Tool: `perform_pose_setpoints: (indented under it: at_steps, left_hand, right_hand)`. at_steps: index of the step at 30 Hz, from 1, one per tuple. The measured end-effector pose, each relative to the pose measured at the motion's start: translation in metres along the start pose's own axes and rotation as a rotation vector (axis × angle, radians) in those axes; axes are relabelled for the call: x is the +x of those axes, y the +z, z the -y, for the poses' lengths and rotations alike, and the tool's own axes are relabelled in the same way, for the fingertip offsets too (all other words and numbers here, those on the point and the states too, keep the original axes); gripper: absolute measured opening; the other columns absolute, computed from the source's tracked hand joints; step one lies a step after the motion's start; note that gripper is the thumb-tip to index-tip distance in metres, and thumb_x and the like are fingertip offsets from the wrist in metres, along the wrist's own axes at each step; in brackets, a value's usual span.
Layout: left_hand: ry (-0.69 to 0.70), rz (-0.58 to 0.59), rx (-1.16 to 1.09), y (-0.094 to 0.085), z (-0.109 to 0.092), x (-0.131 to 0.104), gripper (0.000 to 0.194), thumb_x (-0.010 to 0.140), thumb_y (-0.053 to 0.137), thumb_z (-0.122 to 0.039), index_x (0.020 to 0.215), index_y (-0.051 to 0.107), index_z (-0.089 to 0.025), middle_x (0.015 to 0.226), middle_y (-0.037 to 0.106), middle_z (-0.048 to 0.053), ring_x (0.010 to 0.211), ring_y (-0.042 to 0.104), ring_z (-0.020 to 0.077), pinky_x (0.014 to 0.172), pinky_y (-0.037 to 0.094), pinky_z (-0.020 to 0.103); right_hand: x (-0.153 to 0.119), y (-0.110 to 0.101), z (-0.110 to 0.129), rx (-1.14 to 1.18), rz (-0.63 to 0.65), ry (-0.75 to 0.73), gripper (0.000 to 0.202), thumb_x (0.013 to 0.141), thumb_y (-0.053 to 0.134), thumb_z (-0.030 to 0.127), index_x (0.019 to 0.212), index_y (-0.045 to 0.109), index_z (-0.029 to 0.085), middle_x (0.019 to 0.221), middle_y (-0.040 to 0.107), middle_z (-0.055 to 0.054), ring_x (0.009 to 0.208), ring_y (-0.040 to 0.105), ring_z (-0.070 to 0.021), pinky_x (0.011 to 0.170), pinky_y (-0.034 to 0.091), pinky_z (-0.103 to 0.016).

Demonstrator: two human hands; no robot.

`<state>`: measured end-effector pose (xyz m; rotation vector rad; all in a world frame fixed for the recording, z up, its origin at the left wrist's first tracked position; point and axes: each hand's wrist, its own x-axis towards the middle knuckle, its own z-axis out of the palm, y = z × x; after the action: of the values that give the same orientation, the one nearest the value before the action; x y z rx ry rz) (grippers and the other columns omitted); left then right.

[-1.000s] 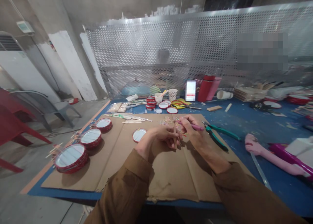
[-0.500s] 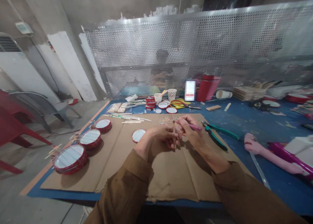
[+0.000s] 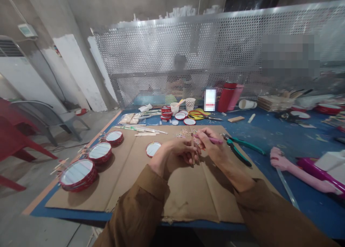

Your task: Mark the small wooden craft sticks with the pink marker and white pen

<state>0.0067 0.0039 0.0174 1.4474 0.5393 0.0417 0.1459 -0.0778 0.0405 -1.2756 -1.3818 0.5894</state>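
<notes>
Over the brown cardboard (image 3: 185, 200), my left hand (image 3: 174, 151) pinches a flat wooden craft stick (image 3: 192, 151) and keeps it about upright. My right hand (image 3: 211, 144) is closed around a pink pen-like tool (image 3: 215, 140), its tip against or very near the stick's upper part; I cannot tell if they touch. Just behind the hands lies a loose heap of small coloured rubber bands (image 3: 182, 133). A red-rimmed lid with a white inside (image 3: 151, 150) lies left of my left wrist, partly hidden by it.
Red round tins (image 3: 78, 173) with sticks line the left side. Green-handled pliers (image 3: 238, 153) lie right of my right hand, and a pink glue gun (image 3: 296, 169) lies farther right. Paper cups (image 3: 190, 104), a phone (image 3: 210, 99) and a red bottle (image 3: 226, 97) stand along the back before a perforated metal screen (image 3: 151, 60).
The tip of the pink tool has shifted slightly left to the stick's upper part. My left hand and the stick have stayed nearly still.
</notes>
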Motion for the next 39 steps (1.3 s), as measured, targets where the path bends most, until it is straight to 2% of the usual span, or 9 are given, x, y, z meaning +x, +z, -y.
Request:
perform_pose_setpoints:
  at_steps: [7, 14, 20, 27, 33, 39]
  left_hand:
    - [-0.013, -0.020, 0.001, 0.0027, -0.0032, -0.0039, 0.020, 0.091, 0.064, -0.032, 0.087, 0.064, -0.012, 0.072, 0.070, 0.005, 0.059, 0.065, 0.0125, 0.068, 0.054, 0.030]
    - [-0.005, -0.009, 0.033, 0.0030, -0.0039, -0.0035, 0.026, 0.089, 0.067, -0.036, 0.082, 0.063, -0.011, 0.072, 0.070, 0.006, 0.058, 0.066, 0.0135, 0.064, 0.053, 0.028]
    - [-0.009, -0.035, 0.018, 0.0021, -0.0019, -0.0030, 0.018, 0.093, 0.061, -0.030, 0.090, 0.063, -0.012, 0.074, 0.070, 0.005, 0.059, 0.066, 0.0127, 0.068, 0.054, 0.030]
    - [-0.010, -0.004, 0.005, 0.0000, -0.0005, -0.0005, 0.024, 0.090, 0.065, -0.035, 0.089, 0.063, -0.011, 0.074, 0.071, 0.007, 0.060, 0.066, 0.0131, 0.067, 0.054, 0.029]
    - [-0.003, -0.015, 0.004, -0.0002, -0.0006, -0.0017, 0.023, 0.089, 0.067, -0.034, 0.089, 0.063, -0.012, 0.074, 0.070, 0.006, 0.058, 0.065, 0.0127, 0.065, 0.053, 0.030]
    - [-0.018, -0.018, 0.034, 0.0004, -0.0013, -0.0009, 0.022, 0.092, 0.063, -0.033, 0.089, 0.064, -0.011, 0.074, 0.070, 0.007, 0.060, 0.065, 0.0131, 0.068, 0.054, 0.031]
  right_hand:
    - [-0.0009, 0.0007, 0.0044, -0.006, -0.025, 0.021, 0.038, 0.084, 0.056, 0.059, 0.077, 0.060, 0.022, 0.058, 0.056, 0.002, 0.048, 0.051, -0.0139, 0.047, 0.041, -0.026]
    - [-0.0006, 0.0013, 0.0027, 0.003, 0.036, 0.010, 0.037, 0.085, 0.054, 0.057, 0.076, 0.058, 0.022, 0.056, 0.056, 0.002, 0.047, 0.051, -0.0132, 0.046, 0.042, -0.026]
    - [-0.0001, -0.0013, -0.0004, -0.050, -0.054, -0.005, 0.036, 0.086, 0.054, 0.056, 0.076, 0.060, 0.021, 0.054, 0.054, 0.003, 0.048, 0.049, -0.0128, 0.047, 0.040, -0.025]
    - [-0.0006, 0.0001, 0.0029, 0.003, 0.006, 0.024, 0.037, 0.084, 0.055, 0.058, 0.077, 0.058, 0.021, 0.056, 0.054, 0.003, 0.047, 0.050, -0.0128, 0.046, 0.040, -0.025]
    - [-0.0016, -0.0005, 0.0048, -0.018, -0.018, 0.017, 0.036, 0.085, 0.055, 0.056, 0.077, 0.058, 0.022, 0.053, 0.053, 0.004, 0.047, 0.050, -0.0128, 0.047, 0.040, -0.026]
    - [-0.0014, 0.0008, 0.0024, 0.005, 0.028, 0.034, 0.037, 0.084, 0.055, 0.057, 0.076, 0.057, 0.022, 0.054, 0.053, 0.004, 0.045, 0.049, -0.0126, 0.045, 0.040, -0.025]
